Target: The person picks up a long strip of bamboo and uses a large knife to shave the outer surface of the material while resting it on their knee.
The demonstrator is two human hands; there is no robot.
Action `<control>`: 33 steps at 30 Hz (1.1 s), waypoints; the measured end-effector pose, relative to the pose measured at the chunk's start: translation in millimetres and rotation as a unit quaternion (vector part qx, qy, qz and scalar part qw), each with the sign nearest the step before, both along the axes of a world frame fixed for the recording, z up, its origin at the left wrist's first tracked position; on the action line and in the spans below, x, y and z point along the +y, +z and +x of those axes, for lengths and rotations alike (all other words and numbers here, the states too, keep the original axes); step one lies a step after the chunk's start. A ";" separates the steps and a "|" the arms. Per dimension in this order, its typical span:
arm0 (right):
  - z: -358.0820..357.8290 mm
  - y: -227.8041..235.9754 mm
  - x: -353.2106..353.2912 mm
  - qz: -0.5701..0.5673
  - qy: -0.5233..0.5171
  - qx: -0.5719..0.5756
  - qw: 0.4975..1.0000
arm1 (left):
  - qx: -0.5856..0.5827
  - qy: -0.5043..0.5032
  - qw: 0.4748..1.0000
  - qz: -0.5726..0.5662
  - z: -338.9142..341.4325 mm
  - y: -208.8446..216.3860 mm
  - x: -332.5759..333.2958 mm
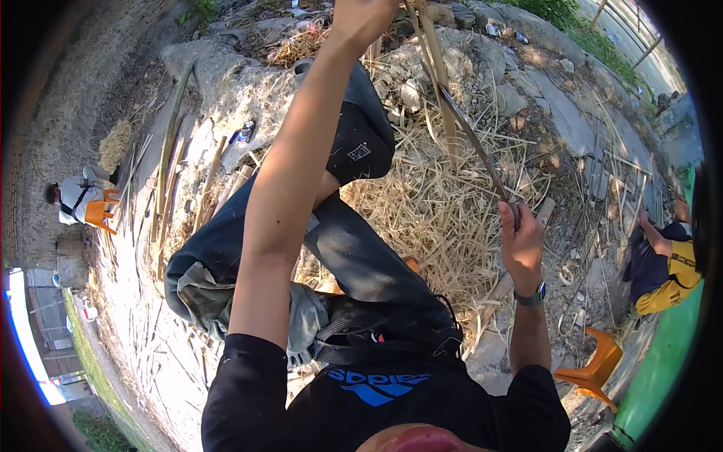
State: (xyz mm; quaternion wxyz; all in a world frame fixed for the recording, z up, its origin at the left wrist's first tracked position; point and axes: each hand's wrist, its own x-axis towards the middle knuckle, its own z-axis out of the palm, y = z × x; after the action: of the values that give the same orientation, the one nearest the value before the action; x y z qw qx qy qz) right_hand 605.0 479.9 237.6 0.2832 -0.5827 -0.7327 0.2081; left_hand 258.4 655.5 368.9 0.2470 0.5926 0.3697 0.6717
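Note:
My left hand [364,18] is at the top edge, partly cut off, closed at the upper end of a pale bamboo strip [441,90]. The strip stands at a slant, its lower end among the shavings. In my right hand [521,242], to the right of my legs, the fingers wrap round the dark handle of a long narrow knife [477,145]. Its blade slants up and left and meets the strip near the top. Pale shavings [410,218] lie thick on the ground beneath the knife, in front of my bent legs [369,248].
Large rocks [504,75] lie ahead. Long bamboo poles [172,143] and a lighter [245,132] are at the left. A person sits on an orange chair [99,211] far left. A person in yellow [670,279] is at the right, near another orange chair [595,369].

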 end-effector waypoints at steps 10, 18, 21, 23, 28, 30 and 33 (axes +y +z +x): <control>35.2 -165.0 1.6 -0.047 0.009 -0.021 0.999 | 0.242 0.254 0.937 -0.002 27.9 -19.5 -8.7; 31.7 -200.0 -2.4 -0.109 -0.032 -0.008 0.993 | 0.277 0.314 0.888 -0.187 -9.1 -81.9 10.4; 30.1 -186.4 -12.0 -0.179 -0.039 -0.046 0.982 | 0.297 0.117 0.917 -0.240 2.8 -64.2 3.9; 25.9 -184.8 -16.0 -0.145 -0.027 -0.051 0.988 | 0.212 0.055 0.962 -0.160 8.9 -93.5 19.9; 10.9 -200.9 -26.0 -0.138 -0.054 -0.071 0.986 | 0.163 0.062 0.983 -0.059 43.2 -81.0 12.3; 11.2 -234.7 -26.1 -0.153 -0.035 -0.066 0.985 | 0.165 0.107 0.980 0.016 35.8 -96.1 18.5; 31.2 -303.1 -29.5 -0.305 -0.041 -0.133 0.942 | 0.278 0.197 0.940 -0.019 33.8 -111.7 23.0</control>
State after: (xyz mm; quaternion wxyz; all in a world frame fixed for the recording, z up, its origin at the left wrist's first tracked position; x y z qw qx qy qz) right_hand 636.2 450.3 -65.4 -0.0001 -0.6931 -0.6408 0.3302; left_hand 292.2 678.5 257.2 0.0085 0.6662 0.5459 0.5081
